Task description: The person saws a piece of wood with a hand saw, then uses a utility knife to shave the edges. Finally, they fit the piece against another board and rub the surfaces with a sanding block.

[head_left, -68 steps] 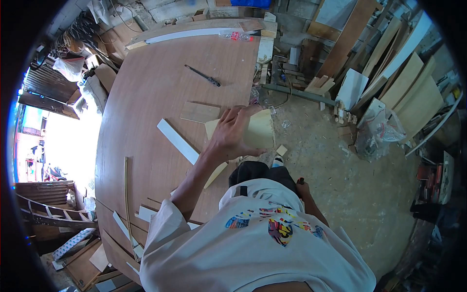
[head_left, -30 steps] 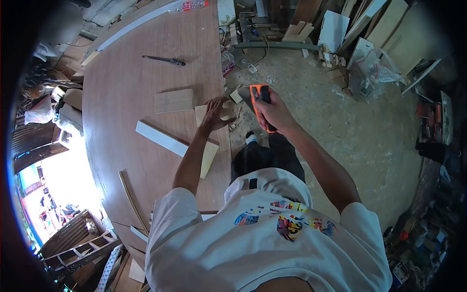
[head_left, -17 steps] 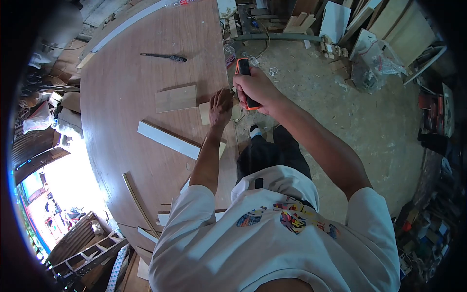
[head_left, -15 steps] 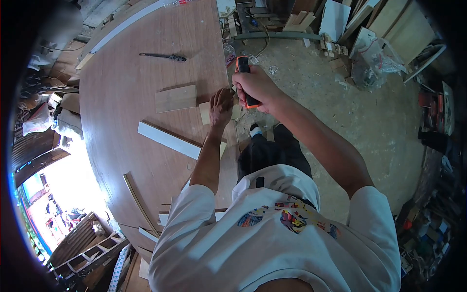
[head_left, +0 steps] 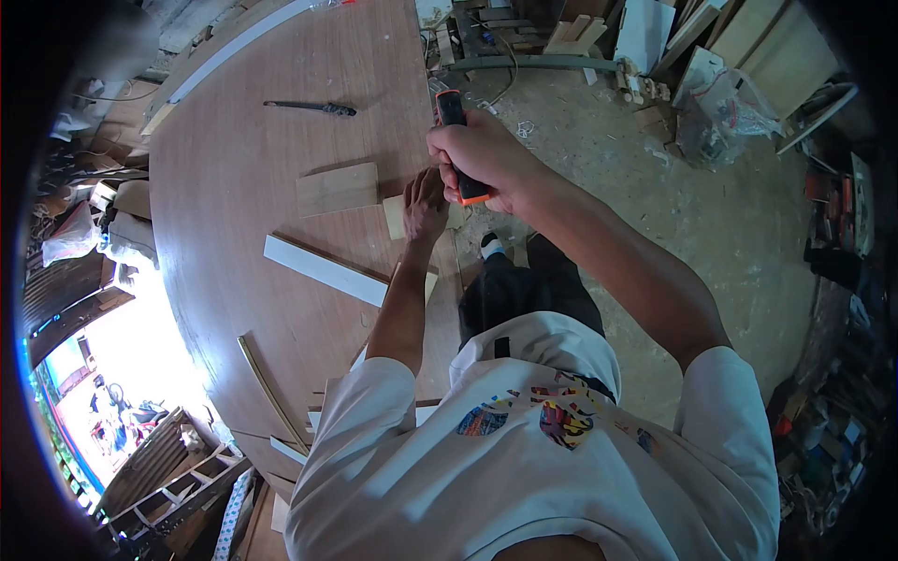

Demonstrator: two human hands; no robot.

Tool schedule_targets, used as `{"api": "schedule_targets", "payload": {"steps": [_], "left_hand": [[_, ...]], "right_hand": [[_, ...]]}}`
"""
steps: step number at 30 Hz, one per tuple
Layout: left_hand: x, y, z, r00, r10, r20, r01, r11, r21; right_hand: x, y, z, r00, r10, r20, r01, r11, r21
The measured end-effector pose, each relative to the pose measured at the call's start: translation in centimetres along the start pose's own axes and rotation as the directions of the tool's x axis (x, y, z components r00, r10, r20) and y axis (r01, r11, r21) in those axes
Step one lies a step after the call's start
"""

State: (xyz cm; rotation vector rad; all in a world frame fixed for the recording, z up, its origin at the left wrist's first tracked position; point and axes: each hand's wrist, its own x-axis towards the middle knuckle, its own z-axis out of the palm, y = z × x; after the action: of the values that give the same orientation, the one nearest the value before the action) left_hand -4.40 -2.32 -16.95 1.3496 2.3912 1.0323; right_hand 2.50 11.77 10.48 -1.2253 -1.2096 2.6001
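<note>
My right hand (head_left: pixel 472 154) is wrapped round the black-and-orange handle (head_left: pixel 452 110) of a tool at the table's right edge; the tool's working part is hidden. Close beside it, my left hand (head_left: pixel 426 208) rests on a small light wood piece (head_left: pixel 395 217), its fingers bent toward the edge. A flat wooden block (head_left: pixel 338 190) lies just left of that hand. Below it, a white-faced strip (head_left: pixel 323 270) is set at a slant on the brown table (head_left: pixel 224 206).
A dark slim tool (head_left: pixel 313 107) lies further up the table. A thin curved strip (head_left: pixel 271 393) is at lower left. Beyond the table, a clear plastic bag (head_left: pixel 716 126) and leaning boards (head_left: pixel 790 56) stand on the floor. A ladder (head_left: pixel 182 486) is at bottom left.
My right hand and the handle have moved slightly left, closer over my left hand. The handle now tilts more. My left hand has stayed nearly in place.
</note>
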Motion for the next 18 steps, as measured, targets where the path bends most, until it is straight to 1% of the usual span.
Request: {"api": "schedule_targets", "payload": {"steps": [1, 2, 4, 5, 7, 8, 10, 11, 13, 15, 18], "left_hand": [[0.0, -0.3, 0.0, 0.998, 0.061, 0.014, -0.062, 0.992, 0.113], [-0.1, -0.4, 0.2, 0.998, 0.061, 0.014, -0.062, 0.992, 0.114], [0.0, 1.0, -0.4, 0.998, 0.020, -0.056, -0.021, 1.000, -0.021], [0.1, 0.8, -0.3, 0.998, 0.021, -0.054, -0.023, 1.000, -0.021], [0.4, 0.4, -0.2, 1.000, 0.003, 0.000, -0.003, 0.995, -0.096], [0.3, 0.3, -0.1, 1.000, 0.003, 0.000, -0.003, 0.995, -0.095], [0.0, 1.1, -0.4, 0.999, -0.011, -0.051, 0.013, 1.000, 0.027], [0.0, 0.9, -0.2, 0.998, -0.010, -0.055, 0.011, 1.000, 0.026], [0.0, 0.2, -0.1, 0.999, -0.040, 0.029, 0.039, 0.999, 0.037], [0.0, 0.1, -0.1, 0.999, -0.029, 0.020, 0.029, 0.999, 0.027], [0.1, 0.6, -0.4, 1.000, -0.007, -0.006, 0.007, 1.000, 0.014]], "right_hand": [[-0.2, -0.3, 0.2, 1.000, 0.000, 0.002, 0.000, 1.000, 0.000], [-0.4, -0.4, 0.5, 1.000, -0.002, -0.017, 0.002, 1.000, 0.008], [-0.7, -0.4, 0.7, 0.999, -0.004, -0.039, 0.004, 1.000, 0.018], [-0.7, -0.2, 0.8, 1.000, -0.010, -0.029, 0.010, 1.000, 0.015], [-0.3, 0.0, 0.8, 1.000, -0.016, -0.019, 0.016, 1.000, 0.011], [0.2, 0.3, 0.8, 0.999, -0.007, -0.037, 0.007, 1.000, 0.014], [0.8, 0.9, 0.6, 0.998, 0.001, -0.056, 0.000, 1.000, 0.015], [1.1, 1.2, 0.5, 0.998, 0.001, -0.062, 0.000, 1.000, 0.017], [1.3, 1.2, 0.4, 0.998, -0.002, -0.065, 0.003, 1.000, 0.014], [0.9, 1.1, 0.1, 1.000, -0.006, -0.008, 0.006, 0.998, 0.070], [-0.2, 0.7, -0.3, 1.000, -0.015, 0.026, 0.014, 0.998, 0.054]]}}
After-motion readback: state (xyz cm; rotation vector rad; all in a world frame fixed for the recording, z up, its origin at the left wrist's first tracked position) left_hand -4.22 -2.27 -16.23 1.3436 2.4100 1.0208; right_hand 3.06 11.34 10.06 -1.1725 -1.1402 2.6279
